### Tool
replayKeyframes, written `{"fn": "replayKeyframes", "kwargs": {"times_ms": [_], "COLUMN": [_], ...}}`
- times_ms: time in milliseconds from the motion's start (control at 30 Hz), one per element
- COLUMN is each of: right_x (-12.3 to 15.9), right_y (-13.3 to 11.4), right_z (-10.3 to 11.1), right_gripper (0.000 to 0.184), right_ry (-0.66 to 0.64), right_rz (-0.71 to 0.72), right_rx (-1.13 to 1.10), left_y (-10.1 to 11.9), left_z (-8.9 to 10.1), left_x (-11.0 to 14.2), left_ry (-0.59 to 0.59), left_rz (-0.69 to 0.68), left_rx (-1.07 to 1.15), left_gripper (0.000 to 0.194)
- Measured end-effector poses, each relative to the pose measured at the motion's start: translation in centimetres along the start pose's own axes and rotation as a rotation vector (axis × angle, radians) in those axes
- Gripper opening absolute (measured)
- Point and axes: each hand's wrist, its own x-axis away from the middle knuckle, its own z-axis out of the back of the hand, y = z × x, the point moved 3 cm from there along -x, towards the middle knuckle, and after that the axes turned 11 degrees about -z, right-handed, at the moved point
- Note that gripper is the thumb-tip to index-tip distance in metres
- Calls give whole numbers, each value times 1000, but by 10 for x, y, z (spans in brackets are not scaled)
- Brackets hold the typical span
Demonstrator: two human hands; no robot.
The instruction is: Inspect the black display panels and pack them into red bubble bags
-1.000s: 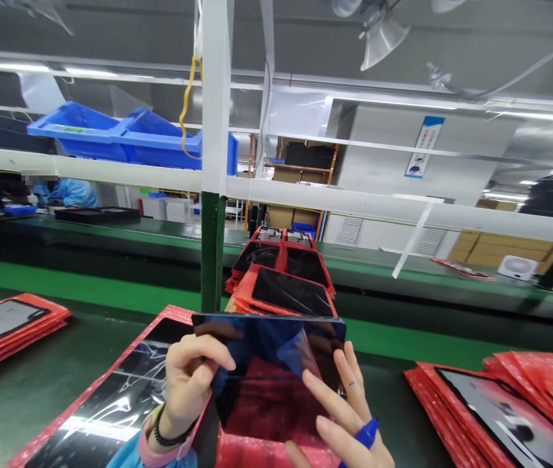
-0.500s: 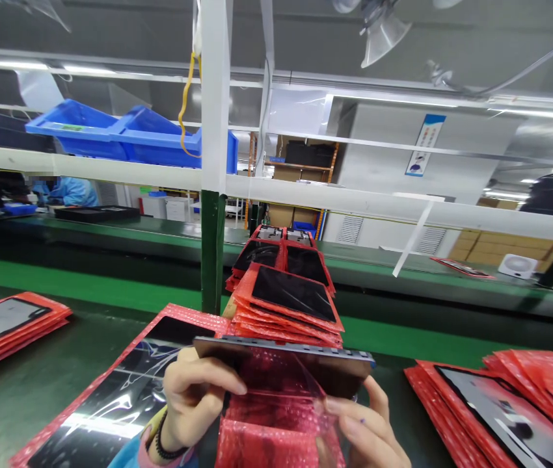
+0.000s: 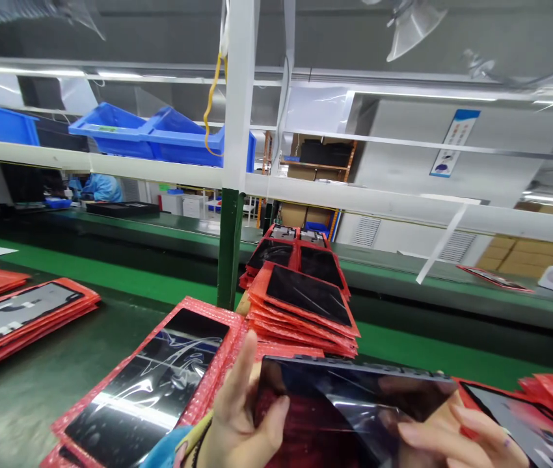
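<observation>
Tilted flatter and shifted to lower right of frame, dark glossy panel (image 3: 354,409) pinched by left hand (image 3: 237,422), steadied by right hand (image 3: 457,435); best gripped by edges, avoiding smudges.

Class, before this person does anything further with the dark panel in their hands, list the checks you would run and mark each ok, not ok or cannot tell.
1. Left hand grips the panel at its left edge: ok.
2. Right hand supports the panel from the right: ok, fingers lie on its face.
3. Clear film on the panel lies flat: not ok, it looks wrinkled.
4. Panel kept off the red stack behind: ok.
5. Bagged panel at left lies flat on the belt: ok.
6. Panel's underside free of damage: cannot tell, hidden.
</observation>
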Motion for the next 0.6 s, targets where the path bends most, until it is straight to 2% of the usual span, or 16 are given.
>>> {"fn": "replayKeyframes", "kwargs": {"times_ms": [100, 167, 233, 400, 533, 600], "right_x": [-19, -30, -37, -35, -23, -19], "right_y": [-2, -4, -1, 15, 22, 23], "right_z": [-8, -15, -21, -30, -36, -38], "right_gripper": [19, 28, 34, 31, 26, 28], "right_ry": [-24, -84, -158, -249, -257, -251], "right_rz": [55, 83, 69, -216, -558, -663], "right_rx": [-9, -109, -223, -331, -367, -371], "left_y": [1, 6, 12, 19, 18, 16], "left_z": [-10, -17, -23, -33, -35, -35], "left_x": [10, 11, 8, 1, 5, 9], "left_ry": [57, 46, 18, -47, -86, -104], "left_rz": [144, 189, 199, 168, 150, 143], "left_rx": [72, 121, 169, 169, 69, 31], "left_gripper": [80, 89, 87, 75, 80, 83]}}
